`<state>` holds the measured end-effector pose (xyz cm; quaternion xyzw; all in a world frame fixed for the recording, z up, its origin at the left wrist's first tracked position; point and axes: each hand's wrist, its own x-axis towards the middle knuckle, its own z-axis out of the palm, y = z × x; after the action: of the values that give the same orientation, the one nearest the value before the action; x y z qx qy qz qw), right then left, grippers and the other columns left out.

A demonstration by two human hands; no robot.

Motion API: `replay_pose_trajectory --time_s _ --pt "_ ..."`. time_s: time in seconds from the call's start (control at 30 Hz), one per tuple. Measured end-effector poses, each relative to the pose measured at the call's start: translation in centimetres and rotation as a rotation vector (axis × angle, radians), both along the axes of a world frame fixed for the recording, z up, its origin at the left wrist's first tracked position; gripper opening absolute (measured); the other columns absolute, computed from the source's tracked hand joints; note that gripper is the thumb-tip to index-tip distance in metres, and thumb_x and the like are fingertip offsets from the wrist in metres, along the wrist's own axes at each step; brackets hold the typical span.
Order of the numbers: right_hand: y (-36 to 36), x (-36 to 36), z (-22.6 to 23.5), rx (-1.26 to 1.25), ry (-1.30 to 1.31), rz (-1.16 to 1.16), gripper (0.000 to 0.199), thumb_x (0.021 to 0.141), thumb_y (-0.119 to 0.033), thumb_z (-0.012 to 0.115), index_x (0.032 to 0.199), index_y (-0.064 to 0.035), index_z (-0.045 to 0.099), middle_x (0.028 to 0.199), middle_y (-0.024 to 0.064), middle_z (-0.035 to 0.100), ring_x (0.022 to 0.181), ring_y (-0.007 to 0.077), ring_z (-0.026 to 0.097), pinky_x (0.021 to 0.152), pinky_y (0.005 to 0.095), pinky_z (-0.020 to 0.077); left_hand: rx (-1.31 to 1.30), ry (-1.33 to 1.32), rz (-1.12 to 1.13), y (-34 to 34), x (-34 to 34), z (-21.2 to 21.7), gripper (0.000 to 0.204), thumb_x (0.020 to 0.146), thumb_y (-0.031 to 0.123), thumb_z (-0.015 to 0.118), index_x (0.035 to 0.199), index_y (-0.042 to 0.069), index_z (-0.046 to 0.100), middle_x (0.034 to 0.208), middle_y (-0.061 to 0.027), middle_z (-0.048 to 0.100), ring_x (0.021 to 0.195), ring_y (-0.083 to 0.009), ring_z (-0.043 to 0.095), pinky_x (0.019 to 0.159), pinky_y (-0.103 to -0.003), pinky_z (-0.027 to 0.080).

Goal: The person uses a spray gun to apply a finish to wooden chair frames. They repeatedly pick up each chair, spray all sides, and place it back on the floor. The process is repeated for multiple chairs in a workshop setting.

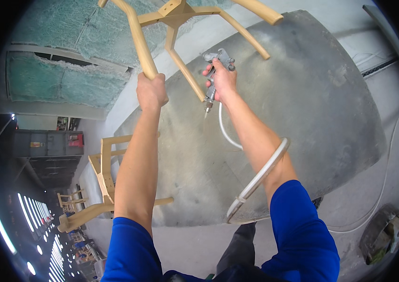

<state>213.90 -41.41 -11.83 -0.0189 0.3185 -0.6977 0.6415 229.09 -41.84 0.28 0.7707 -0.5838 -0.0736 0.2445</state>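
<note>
A pale wooden chair frame [177,19] stretches across the top of the view, its legs spread out. My left hand [152,91] is wrapped round the lower end of one of its legs. In my right hand [223,83] is a silver metal spray gun [219,58], held among the other legs. A white hose [227,134] leads from the gun's lower fitting, and a thicker hose loop [261,176] passes over my right forearm. Below the frame lies a large grey, stained tabletop [256,127].
Another wooden chair frame [106,176] stands at the left edge of the tabletop. Green fibrous filter panels [63,80] line the far left wall. A bin [380,232] with material inside stands at the lower right, near a hose on the floor. More chair frames [71,199] stand farther left.
</note>
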Motion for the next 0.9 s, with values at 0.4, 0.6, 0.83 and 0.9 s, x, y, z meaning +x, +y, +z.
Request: replay_pose_trajectory --time_s 0.4,0.6,0.83,0.9 --pt "11.7 -0.7 -3.5 0.332 0.376 0.054 0.070 0.104 -0.013 0.055 0.166 -0.0153 0.020 0.088 0.0044 0.062 0.066 0.0105 0.058 0.047 0.0261 0.0477 -0.042 -0.017 0.006 1.0 -2.1 -0.4 0.051 0.081 0.028 0.064 0.122 -0.002 0.059 0.105 -0.0250 0.072 0.101 -0.0403 0.070 0.094 -0.048 0.052" --pt "2.9 -7.5 -2.2 -0.121 0.433 -0.380 0.068 0.103 -0.016 0.059 0.163 -0.0133 0.028 0.091 0.0029 0.063 0.074 0.0117 0.063 0.048 0.0274 0.0514 -0.065 0.014 -0.019 1.4 -2.7 -0.9 0.053 0.081 0.027 0.063 0.124 -0.004 0.057 0.108 -0.0259 0.071 0.101 -0.0395 0.070 0.094 -0.047 0.052" --pt "4.3 -11.8 -3.2 0.253 0.409 -0.368 0.066 0.103 -0.019 0.059 0.162 -0.0249 0.032 0.112 0.0069 0.066 0.082 0.0153 0.067 0.055 0.0308 0.0563 -0.069 0.024 -0.045 1.9 -4.0 -0.1 0.053 0.082 0.028 0.062 0.124 -0.004 0.056 0.107 -0.0272 0.071 0.102 -0.0412 0.070 0.095 -0.048 0.051" --pt "7.4 -12.9 -4.7 0.402 0.420 -0.334 0.064 0.103 -0.017 0.058 0.162 -0.0240 0.032 0.118 0.0075 0.066 0.084 0.0160 0.068 0.057 0.0310 0.0572 -0.053 0.019 -0.032 1.6 -4.2 -0.3 0.052 0.083 0.029 0.063 0.124 -0.003 0.055 0.108 -0.0274 0.071 0.102 -0.0420 0.069 0.095 -0.048 0.051"
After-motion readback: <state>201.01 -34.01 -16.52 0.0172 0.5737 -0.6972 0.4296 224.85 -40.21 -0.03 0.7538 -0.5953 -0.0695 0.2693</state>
